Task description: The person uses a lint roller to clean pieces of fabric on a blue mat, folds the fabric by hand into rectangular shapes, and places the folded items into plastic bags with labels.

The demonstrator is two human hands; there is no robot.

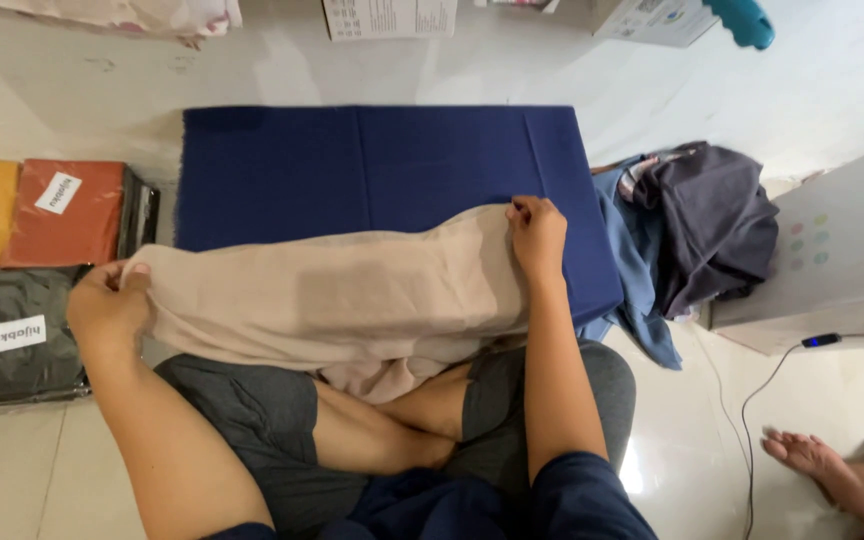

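Both forearms bare, no watch, rings or gloves visible on left hand (107, 305) or right hand (537, 235). Dark navy short sleeves (582, 495) end well back from the fingers, near the elbows. Dark grey shorts (242, 405); lower legs bare.

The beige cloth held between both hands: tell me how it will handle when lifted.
The beige cloth is probably floppy: it sags between the left hand and right hand and bunches onto the lap. It likely weighs little, since fingertip pinches hold it. It may slide over the blue cloth.
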